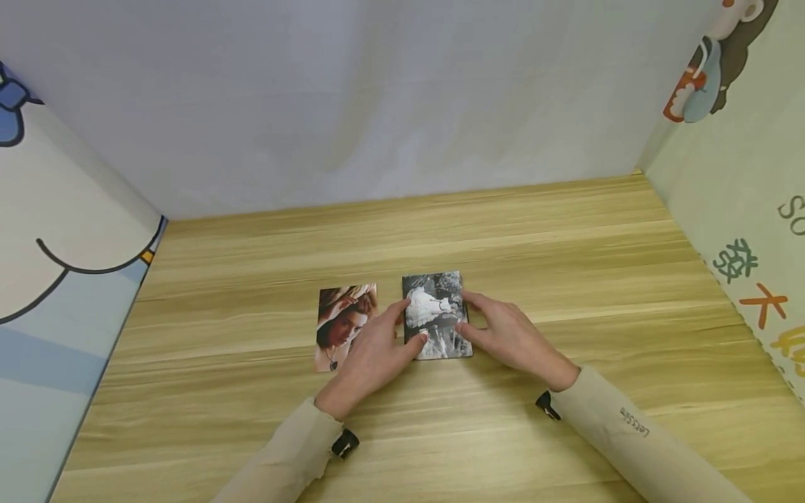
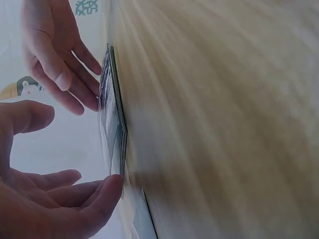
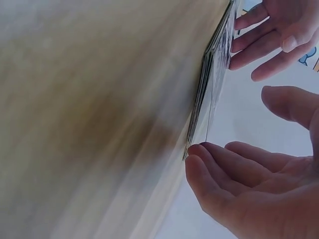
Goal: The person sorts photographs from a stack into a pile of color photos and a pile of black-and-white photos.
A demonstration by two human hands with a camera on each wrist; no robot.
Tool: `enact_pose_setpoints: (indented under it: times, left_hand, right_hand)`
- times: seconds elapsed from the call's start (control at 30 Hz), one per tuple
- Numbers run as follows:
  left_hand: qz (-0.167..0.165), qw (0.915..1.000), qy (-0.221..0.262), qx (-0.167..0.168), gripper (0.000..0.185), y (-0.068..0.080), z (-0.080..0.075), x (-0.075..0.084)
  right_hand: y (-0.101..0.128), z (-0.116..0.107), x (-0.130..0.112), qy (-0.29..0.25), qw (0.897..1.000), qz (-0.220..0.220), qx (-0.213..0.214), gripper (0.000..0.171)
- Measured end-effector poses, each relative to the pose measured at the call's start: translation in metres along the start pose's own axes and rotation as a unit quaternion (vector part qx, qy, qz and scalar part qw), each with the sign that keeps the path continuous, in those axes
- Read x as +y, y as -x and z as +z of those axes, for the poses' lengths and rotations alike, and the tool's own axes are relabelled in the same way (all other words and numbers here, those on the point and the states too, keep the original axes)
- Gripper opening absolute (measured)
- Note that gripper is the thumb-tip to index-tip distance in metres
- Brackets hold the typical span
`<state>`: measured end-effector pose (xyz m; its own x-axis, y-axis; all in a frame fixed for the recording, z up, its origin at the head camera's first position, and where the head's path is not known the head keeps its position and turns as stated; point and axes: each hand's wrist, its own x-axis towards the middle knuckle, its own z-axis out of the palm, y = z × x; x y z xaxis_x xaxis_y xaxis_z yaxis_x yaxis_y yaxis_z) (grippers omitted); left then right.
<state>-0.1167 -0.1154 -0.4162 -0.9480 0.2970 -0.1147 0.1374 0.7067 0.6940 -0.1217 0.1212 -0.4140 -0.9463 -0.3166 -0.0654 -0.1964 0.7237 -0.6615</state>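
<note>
A small stack of photo cards (image 1: 434, 318) lies flat on the wooden table, with a black-and-white picture of a pale dress on top. My left hand (image 1: 375, 353) is at its left edge; in the left wrist view its fingertips (image 2: 113, 186) touch the stack's side while the thumb stands off. On the opposite edge, my right hand (image 1: 512, 337) has its fingertips (image 3: 197, 157) against the side, thumb also raised. Layered card edges (image 3: 202, 84) show in the right wrist view. A brown-toned portrait card (image 1: 339, 325) lies left of the stack, partly covered by my left hand.
The wood-grain table (image 1: 251, 258) stretches around the cards. A plain pale wall sheet (image 1: 402, 105) rises behind it. Printed panels stand at the left (image 1: 69, 202) and right (image 1: 742, 188) sides.
</note>
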Motion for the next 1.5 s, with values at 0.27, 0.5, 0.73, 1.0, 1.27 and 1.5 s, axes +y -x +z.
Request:
enact_pose_setpoints:
  times: [0.27,0.5,0.73,1.0,1.27,1.5]
  left_hand:
    - [-0.004,0.9995,0.016,0.025,0.067,0.0014,0.0002,0.0000]
    - [-0.005,0.9933,0.109,0.037,0.061,0.0013,0.0015,-0.0036]
    - [0.003,0.9896,0.133,0.055,0.060,0.0014,0.0015,-0.0038]
    - [0.020,0.9896,0.115,0.084,0.061,0.0025,0.0020,-0.0054]
    - [0.027,0.9879,0.116,0.099,0.062,0.0038,0.0031,-0.0055]
    - [0.048,0.9819,0.144,0.113,0.062,0.0033,0.0072,-0.0063]
  right_hand:
    - [0.0020,-0.0016,-0.0013,-0.010,1.000,-0.003,0.026,0.060]
    - [0.0022,-0.0039,-0.0023,-0.056,0.998,0.018,0.022,0.061]
    - [0.0027,-0.0047,-0.0018,-0.092,0.995,0.021,0.021,0.060]
    - [0.0028,-0.0056,-0.0030,-0.116,0.993,0.013,0.031,0.062]
    - [0.0050,-0.0047,-0.0020,-0.130,0.990,0.007,0.045,0.066]
    - [0.0066,-0.0027,0.0005,-0.126,0.990,0.002,0.069,0.068]
